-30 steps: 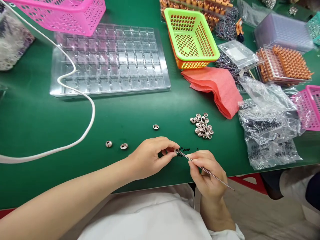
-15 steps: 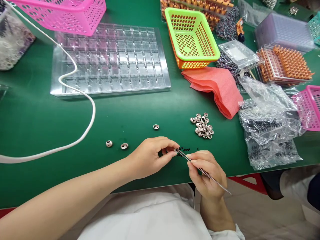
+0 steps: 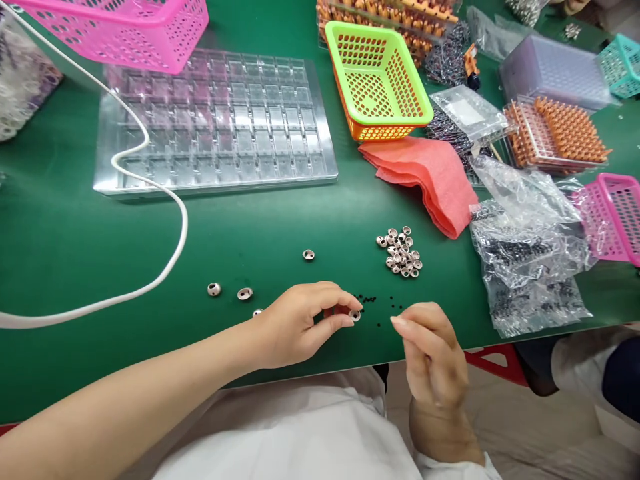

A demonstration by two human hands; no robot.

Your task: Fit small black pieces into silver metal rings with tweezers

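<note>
My left hand [image 3: 295, 323] pinches a small silvery domed part [image 3: 355, 315] with a hole between thumb and fingertips, just above the green table. Tiny black pieces [image 3: 369, 299] lie scattered beside it. To the right, my right hand [image 3: 434, 353] is raised with its fingertips pressed together; whether anything is in them I cannot make out, and no tweezers show. A heap of the same silvery domed parts [image 3: 403, 253] lies beyond both hands. Several single ones, such as one domed part [image 3: 245, 293], lie left of my left hand, and another is partly hidden behind it.
A clear compartment tray [image 3: 215, 127] lies at the back left under a pink basket [image 3: 130, 40]. A white cable [image 3: 183, 220] curves across the left. Toward the right are a green basket [image 3: 380, 73], a red cloth [image 3: 435, 180], plastic bags [image 3: 530, 260] and orange parts [image 3: 570, 130].
My right hand has drawn back to the right from the part, and the tweezers it held no longer show. The domed part in my left hand is now more exposed. The view has shifted slightly.
</note>
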